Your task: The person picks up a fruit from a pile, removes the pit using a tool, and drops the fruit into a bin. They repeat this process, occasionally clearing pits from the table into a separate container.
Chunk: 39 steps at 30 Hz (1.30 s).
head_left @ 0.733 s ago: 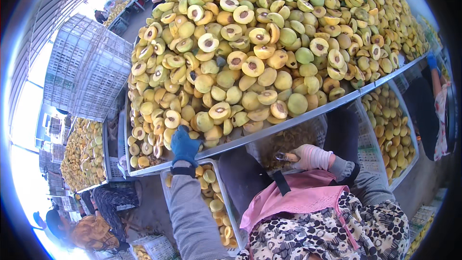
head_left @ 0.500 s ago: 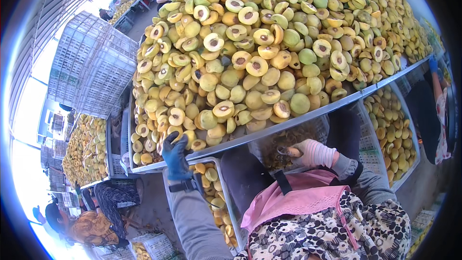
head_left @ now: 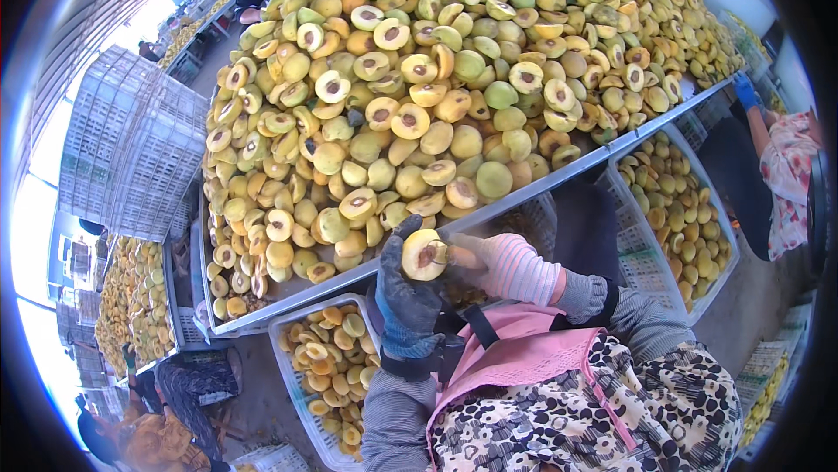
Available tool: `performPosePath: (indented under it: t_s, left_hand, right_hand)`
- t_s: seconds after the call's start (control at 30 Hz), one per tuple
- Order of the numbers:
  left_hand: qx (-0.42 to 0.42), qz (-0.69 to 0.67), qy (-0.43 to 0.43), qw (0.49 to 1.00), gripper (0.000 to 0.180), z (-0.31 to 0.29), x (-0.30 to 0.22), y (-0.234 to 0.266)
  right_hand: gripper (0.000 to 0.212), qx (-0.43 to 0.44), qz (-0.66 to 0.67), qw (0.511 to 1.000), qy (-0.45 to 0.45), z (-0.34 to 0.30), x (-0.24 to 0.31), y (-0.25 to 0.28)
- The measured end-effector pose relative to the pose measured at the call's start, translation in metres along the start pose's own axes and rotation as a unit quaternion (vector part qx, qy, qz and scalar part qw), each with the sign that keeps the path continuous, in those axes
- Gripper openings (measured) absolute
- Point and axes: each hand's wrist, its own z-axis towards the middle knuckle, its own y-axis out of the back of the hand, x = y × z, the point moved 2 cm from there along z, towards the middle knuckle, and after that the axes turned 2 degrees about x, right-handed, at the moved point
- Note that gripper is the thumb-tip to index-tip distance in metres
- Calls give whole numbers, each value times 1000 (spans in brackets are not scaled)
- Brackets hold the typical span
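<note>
My left hand [head_left: 406, 302], in a blue and dark glove, is closed around a yellow peach half [head_left: 417, 268], its cut face with the brown centre turned up. My right hand [head_left: 522, 268], in a pale pink-striped glove, grips a short brown hand tool [head_left: 461, 256]. The tool's end touches the brown centre of the peach half; its exact tip is hard to make out. Both hands are close together in front of the metal-edged table [head_left: 515, 199], which bears a large heap of halved peaches [head_left: 436, 136].
Below my left forearm stands a white crate [head_left: 292, 376] of peach halves; another filled crate [head_left: 720, 249] is at the right. Tall stacked crates [head_left: 127, 149] rise at the left. Co-workers sit at the lower left [head_left: 166, 437] and far right [head_left: 790, 166].
My left hand has moved from the heap's near edge toward my right hand and now holds a peach half. My right hand has moved left, bringing the tool to the fruit. The view has shifted.
</note>
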Motion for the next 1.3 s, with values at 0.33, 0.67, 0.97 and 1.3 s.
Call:
performPosePath:
  t_s: [0.33, 0.67, 0.97, 1.3]
  left_hand:
    - [7, 24, 39, 999, 35, 0, -13, -19]
    - [-3, -101, 61, 993, 39, -4, 6, -26]
    - [130, -451, 219, 855, 44, -1, -20, -29]
    - [-93, 611, 92, 781, 46, -13, 57, 182]
  right_hand:
    - [33, -5, 9, 1000, -11, 2, -23, -34]
    - [32, 7, 124, 991, 49, -17, -6, -19]
    - [49, 181, 419, 868, 196, -14, -10, -26]
    - [37, 162, -159, 953, -202, -12, -114, -11]
